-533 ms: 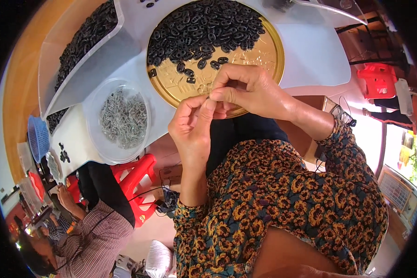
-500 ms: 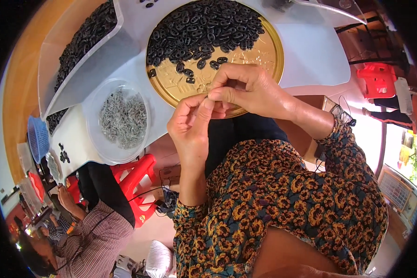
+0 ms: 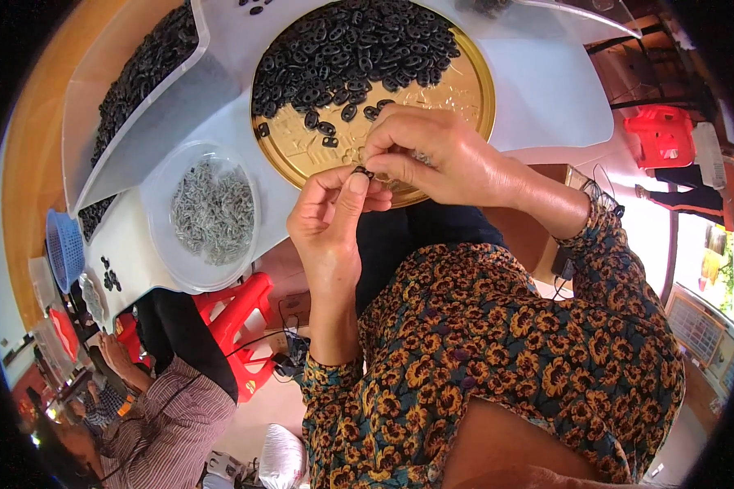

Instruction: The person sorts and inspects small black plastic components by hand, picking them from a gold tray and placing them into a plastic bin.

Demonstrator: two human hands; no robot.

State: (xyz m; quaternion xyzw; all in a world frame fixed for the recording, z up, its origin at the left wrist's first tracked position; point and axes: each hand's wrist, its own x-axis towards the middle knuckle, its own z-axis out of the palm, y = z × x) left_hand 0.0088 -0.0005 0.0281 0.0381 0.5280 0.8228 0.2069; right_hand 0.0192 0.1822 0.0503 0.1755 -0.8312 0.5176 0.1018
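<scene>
Between thumb and fingertips, my left hand (image 3: 332, 220) pinches a small black oval piece (image 3: 364, 172) with holes. My right hand (image 3: 432, 155) is closed at the fingertips right beside that piece; whatever it pinches is too small and covered to make out. Both hands are over the near edge of a round gold tray (image 3: 298, 151). A heap of black two-holed oval pieces (image 3: 351, 49) covers the tray's far half, with several loose ones nearer my hands.
Left of the tray stands a clear round tub (image 3: 159, 236) of small silvery metal parts (image 3: 212, 212). Beyond it a translucent bin (image 3: 139, 147) holds more black pieces. A blue basket (image 3: 64, 248) and red stool (image 3: 249, 318) are at left, near another person in a striped shirt (image 3: 159, 424).
My fingertips have parted slightly, so the black piece in my left hand now shows. The right hand has shifted a little away from the left. The whole view has moved slightly.
</scene>
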